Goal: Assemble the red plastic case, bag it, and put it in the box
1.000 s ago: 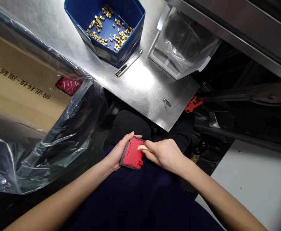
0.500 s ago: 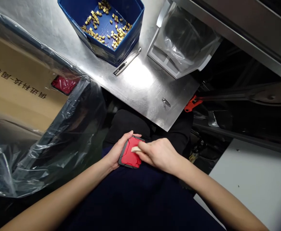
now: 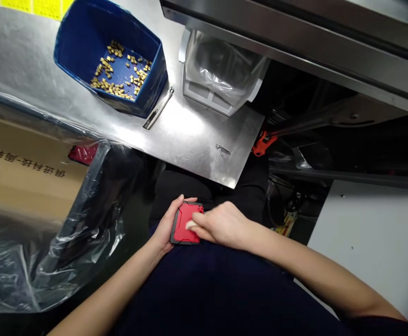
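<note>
A red plastic cover with a dark grey border (image 3: 185,214) is in my left hand (image 3: 165,229), low in front of my body over the lap. The fingers of that hand wrap round its left side, with the thumb at the top edge. My right hand (image 3: 226,227) pinches a small cream-coloured piece (image 3: 190,225) against the cover's red face. Most of this piece is hidden by the fingers, and I cannot tell what it is.
Brass-coloured parts lie in a blue bin (image 3: 151,88) on the metal table (image 3: 186,149). Beside it are a utility knife (image 3: 158,108), a nail clipper (image 3: 222,150) and a grey bin lined with clear plastic (image 3: 207,100). Left stands a plastic-lined carton (image 3: 25,182); an orange-handled tool (image 3: 262,143) is right.
My view has turned, so the bin and table sit further left. The red cover has rotated slightly in my left hand. The cream piece has shifted a little on the red face.
</note>
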{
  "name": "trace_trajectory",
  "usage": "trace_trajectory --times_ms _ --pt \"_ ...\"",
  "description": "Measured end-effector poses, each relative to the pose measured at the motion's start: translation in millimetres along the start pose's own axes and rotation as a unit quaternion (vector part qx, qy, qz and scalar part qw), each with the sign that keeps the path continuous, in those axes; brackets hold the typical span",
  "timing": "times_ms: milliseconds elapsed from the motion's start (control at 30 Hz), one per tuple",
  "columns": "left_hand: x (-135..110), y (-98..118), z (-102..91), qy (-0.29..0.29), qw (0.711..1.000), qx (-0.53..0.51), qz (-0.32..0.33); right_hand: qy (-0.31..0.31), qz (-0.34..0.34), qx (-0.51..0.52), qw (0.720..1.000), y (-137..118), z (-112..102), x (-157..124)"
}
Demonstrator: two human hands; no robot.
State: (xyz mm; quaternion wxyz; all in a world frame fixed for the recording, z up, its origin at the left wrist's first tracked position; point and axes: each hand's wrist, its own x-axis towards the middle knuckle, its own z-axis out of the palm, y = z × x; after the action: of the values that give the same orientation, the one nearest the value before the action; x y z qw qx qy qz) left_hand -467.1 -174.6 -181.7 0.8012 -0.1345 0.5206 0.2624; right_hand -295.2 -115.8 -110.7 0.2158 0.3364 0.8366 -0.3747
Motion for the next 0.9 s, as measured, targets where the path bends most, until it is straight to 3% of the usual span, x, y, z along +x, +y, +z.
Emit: trace_trajectory --times_ms 133,267,367,467,567,667,767,900 --pt "-3.0 -1.8 2.9 0.013 1.000 -0.017 0.019 0.100 0.063 0.004 0.993 16.1 -15.8 20.9" --pt "-11.4 -5.6 3.8 -0.028 0.999 -0.011 0.042 0.211 0.147 0.093 0.962 50.5 -30.1 48.9" --pt "-16.8 -11.8 1.8 -0.047 0.996 -0.014 0.070 0.325 0.164 0.110 0.925 88.4 -35.1 57.6" --pt "-22.4 -17.7 -5.1 -0.085 0.991 -0.035 0.096 0.431 0.205 0.057 0.877 143.8 -31.4 38.3" --pt "-29.6 -19.8 -14.6 -0.130 0.982 -0.047 0.129 0.379 0.328 -0.051 0.864 203.8 -13.1 1.6" --pt "-37.2 -17.0 -22.2 -0.138 0.977 -0.021 0.163 0.328 0.342 -0.083 0.877 245.3 12.5 -23.4" --pt "-44.4 -11.6 -28.2 -0.106 0.974 0.024 0.198 0.284 0.307 -0.118 0.901 263.2 28.0 -26.4" --pt "-53.3 -6.9 -38.3 -0.043 0.959 0.094 0.265 0.255 0.265 -0.157 0.917 265.9 22.0 -26.4"
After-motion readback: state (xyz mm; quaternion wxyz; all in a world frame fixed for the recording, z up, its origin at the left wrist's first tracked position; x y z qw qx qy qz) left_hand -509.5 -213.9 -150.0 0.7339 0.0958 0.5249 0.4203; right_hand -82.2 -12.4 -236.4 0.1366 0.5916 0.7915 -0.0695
